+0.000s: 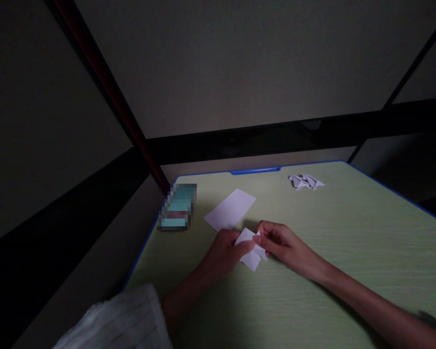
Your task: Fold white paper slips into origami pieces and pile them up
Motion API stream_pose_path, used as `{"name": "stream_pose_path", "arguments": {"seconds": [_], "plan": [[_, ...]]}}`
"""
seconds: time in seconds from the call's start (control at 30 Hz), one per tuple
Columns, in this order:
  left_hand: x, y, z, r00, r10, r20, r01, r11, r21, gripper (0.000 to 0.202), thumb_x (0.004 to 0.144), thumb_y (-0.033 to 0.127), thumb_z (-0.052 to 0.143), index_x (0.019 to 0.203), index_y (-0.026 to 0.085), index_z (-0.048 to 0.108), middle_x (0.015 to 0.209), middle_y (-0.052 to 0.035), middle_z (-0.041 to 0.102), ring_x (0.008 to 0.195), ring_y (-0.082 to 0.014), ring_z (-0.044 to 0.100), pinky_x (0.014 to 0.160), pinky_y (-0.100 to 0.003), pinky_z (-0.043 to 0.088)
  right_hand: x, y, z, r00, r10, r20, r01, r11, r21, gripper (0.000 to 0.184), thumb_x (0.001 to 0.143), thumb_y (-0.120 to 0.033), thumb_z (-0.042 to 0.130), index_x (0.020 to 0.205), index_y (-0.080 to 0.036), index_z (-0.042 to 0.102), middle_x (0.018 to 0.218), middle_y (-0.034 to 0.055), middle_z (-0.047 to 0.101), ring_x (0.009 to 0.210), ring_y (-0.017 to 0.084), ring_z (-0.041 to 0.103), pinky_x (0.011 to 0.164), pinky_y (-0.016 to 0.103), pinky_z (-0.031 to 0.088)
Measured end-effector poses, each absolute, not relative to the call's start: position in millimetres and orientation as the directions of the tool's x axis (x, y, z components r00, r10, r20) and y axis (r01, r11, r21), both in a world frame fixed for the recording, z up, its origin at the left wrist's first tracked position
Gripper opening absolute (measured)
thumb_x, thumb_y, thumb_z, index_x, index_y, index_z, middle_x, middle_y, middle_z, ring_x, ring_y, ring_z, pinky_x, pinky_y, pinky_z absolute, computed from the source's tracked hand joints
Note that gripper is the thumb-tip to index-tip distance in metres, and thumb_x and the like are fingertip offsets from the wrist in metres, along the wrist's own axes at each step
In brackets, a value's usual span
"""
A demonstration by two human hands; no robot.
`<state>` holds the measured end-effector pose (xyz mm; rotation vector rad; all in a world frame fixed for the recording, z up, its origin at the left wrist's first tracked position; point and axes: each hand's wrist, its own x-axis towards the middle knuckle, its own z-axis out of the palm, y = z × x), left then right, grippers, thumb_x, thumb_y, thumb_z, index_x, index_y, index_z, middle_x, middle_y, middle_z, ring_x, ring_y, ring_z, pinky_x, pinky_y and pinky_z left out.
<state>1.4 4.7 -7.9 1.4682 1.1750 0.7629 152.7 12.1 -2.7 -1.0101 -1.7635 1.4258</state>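
Observation:
Between my two hands, just above the table, is a small piece of folded white paper [253, 261] with pointed flaps. My left hand [223, 252] grips its left side, thumb laid across the top. On the other side, my right hand [281, 242] pinches a flap at the upper right between thumb and fingers. A flat rectangular sheet of white paper [230, 208] lies just beyond my left hand. Farther off at the back right rest a few folded paper figures [306, 182], close together.
The pale green table [366, 232] has a blue edge, with a blue handle-like strip [256, 170] at its far side. A blurred-out device with a lit screen [178, 206] lies at the left edge. A wall panel [247, 63] rises behind.

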Motion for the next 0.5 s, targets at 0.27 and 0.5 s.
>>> {"name": "stream_pose_path", "arguments": {"seconds": [0.27,0.5], "plan": [[-0.9,4.0,-9.3,0.33,0.934,-0.134,0.263,0.045,0.964,0.027,0.065,0.034,0.05,0.054,0.01,0.052,0.048,0.0024,0.043,0.046,-0.0083,0.038,0.045,-0.02,0.026,148.9,7.2,-0.2,-0.431,0.902,-0.019,0.182,0.066,-0.981,0.035,0.069,-0.048,0.049,0.056,-0.016,0.041,0.049,-0.0042,0.036,0.045,0.008,0.029,0.042,0.021,0.022],[-3.6,6.8,-7.2,0.397,0.899,-0.187,0.263,0.084,0.961,0.024,0.063,0.032,0.05,0.057,0.009,0.056,0.049,0.0012,0.047,0.046,-0.0087,0.04,0.045,-0.02,0.027,153.5,7.1,2.4,-0.47,0.883,-0.009,0.26,0.129,-0.957,0.029,0.076,-0.039,0.04,0.057,-0.017,0.041,0.05,-0.0032,0.038,0.046,0.008,0.033,0.043,0.021,0.025]]}}
